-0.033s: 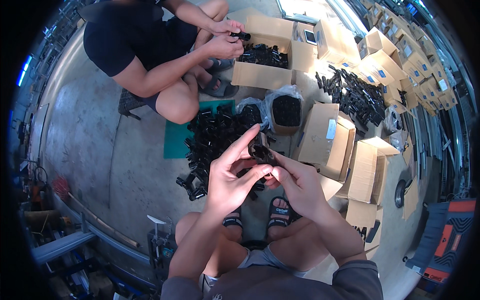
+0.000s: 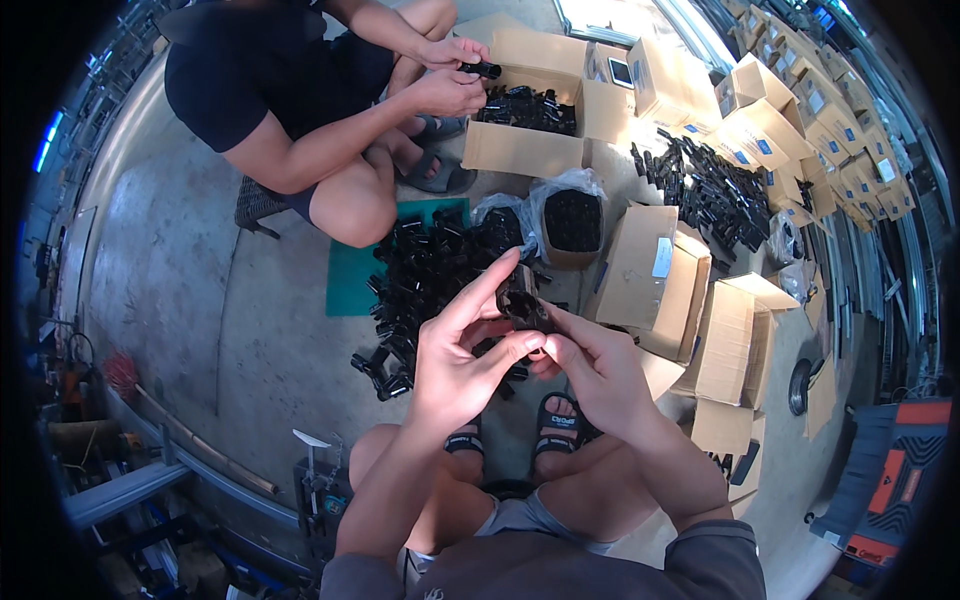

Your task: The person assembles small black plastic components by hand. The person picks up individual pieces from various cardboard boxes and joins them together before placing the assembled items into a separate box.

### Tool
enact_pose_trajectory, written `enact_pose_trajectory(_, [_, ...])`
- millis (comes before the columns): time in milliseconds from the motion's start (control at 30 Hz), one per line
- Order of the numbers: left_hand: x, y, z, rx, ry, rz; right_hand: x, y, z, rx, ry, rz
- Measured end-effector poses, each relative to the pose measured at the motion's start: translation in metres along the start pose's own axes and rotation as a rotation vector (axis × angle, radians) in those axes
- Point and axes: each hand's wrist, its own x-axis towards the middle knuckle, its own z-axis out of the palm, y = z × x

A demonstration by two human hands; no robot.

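Note:
Between my hands, held up above my knees, is a dark, hollow, glossy black part, looking like a tubular fitting. My left hand grips its left side, index finger stretched upward and thumb pressed at the lower edge. From the other side, my right hand pinches the part with its thumb close to the left thumb. The fingers behind the part are mostly hidden. Just beyond my hands lies a heap of similar black fittings, partly on a green mat.
A co-worker sits at the far left, holding a black tube over an open carton of black parts. A bag-lined box stands beyond my hands. Opened cartons and another black heap lie to the right. A broom lies left.

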Motion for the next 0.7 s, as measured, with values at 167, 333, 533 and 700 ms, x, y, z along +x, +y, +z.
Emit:
enact_pose_trajectory(167, [-0.001,0.0,-0.005,0.053,-0.016,0.015,0.001,-0.004,-0.001,0.077,-0.048,0.108])
enact_pose_trajectory(333, [-0.002,0.001,-0.013,-0.154,0.007,0.01,0.015,-0.004,-0.01,0.023,-0.079,0.089])
enact_pose_trajectory(533, [0.009,0.009,-0.02,-0.464,0.198,-0.25,0.171,0.116,-0.119,-0.401,0.376,0.155])
enact_pose_trajectory(700, [0.017,0.004,-0.017,-0.638,0.203,-0.336,0.247,0.259,-0.17,-1.024,0.338,0.114])
